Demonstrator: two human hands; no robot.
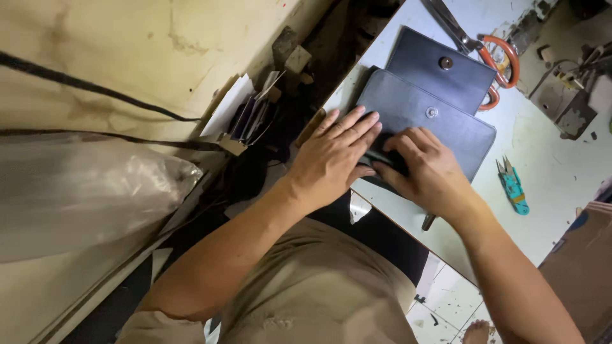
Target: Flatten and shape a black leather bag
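Both hands pressing flat, left hand [331, 159], right hand [428, 171], black wallet [424, 118] beneath

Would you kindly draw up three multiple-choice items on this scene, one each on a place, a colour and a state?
1. Where do the scissors lie?
A. beyond the wallet's open flap
B. under the left hand
C. on the floor

2. What colour are the thread snips?
A. red
B. teal
C. black

3. How is the wallet?
A. snapped shut
B. rolled up
C. flap open, both snap halves showing

Answers:
1 A, the orange-handled scissors rest on the table past the flap.
2 B, their handle is teal against the white top.
3 C, the flap lies back while the left hand and right hand press on the wallet's near end.
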